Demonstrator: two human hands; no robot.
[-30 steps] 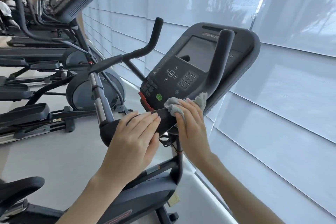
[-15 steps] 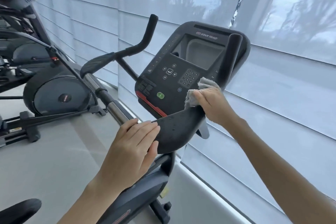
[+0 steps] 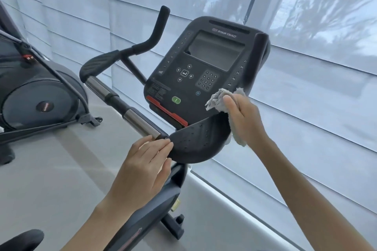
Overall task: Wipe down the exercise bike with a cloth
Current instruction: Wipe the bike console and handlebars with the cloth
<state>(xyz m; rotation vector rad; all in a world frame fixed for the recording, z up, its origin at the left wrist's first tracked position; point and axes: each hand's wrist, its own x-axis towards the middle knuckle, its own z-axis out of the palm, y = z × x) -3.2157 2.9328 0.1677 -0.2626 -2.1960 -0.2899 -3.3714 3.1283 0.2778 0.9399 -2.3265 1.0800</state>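
At the far left stands another machine (image 3: 40, 100), apart from the work. The exercise bike (image 3: 161, 199) fills the middle of the view, its chrome bar (image 3: 134, 118) running down to the near end of a dark, dimpled arm pad (image 3: 200, 142). The left hand (image 3: 142, 169) rests there with fingers laid fairly straight over the pad's edge, holding nothing and steadying the bar. Behind the pad rises the console (image 3: 204, 67), its screen and keypad facing the person. At the pad's far end the cloth (image 3: 220, 100) is bunched in the right hand (image 3: 244, 122), thumb on top pinching it, and a fold hangs below the pad's rim. The step in hand looks like wiping where the pad curves up into the upright grip (image 3: 258, 63). To do it well, the cloth should be wrapped round the curve rather than dabbed, drawn along in one steady pass with light pressure, and kept off the keypad so that no key is pushed. The left hand's bracing should hold while the right one moves. The window blinds (image 3: 318, 128) lie just beyond.
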